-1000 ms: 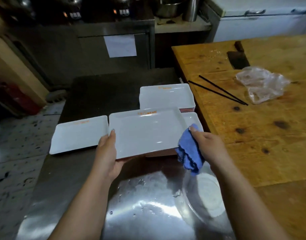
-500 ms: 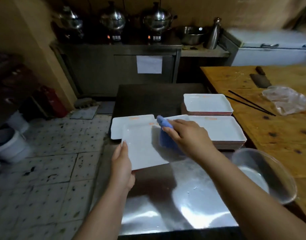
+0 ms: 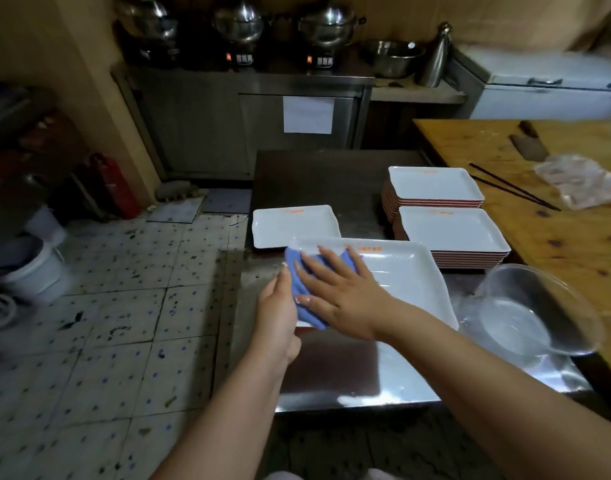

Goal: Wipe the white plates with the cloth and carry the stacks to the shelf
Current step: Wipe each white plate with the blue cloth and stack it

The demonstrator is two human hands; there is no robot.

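- The right hand (image 3: 335,289) lies flat with fingers spread, pressing the blue cloth (image 3: 306,292) onto the left end of the white plate (image 3: 401,271); half a second earlier it was bunched on the cloth nearer the plate's middle.
- The left hand (image 3: 278,306) grips the plate's left edge, steadying it above the steel table (image 3: 331,368), as before.
- The wipe now reaches the edge, so this plate seems nearly done.
- One wiped plate (image 3: 293,225) lies just behind; two stacks (image 3: 449,216) wait to the right, not yet carried.
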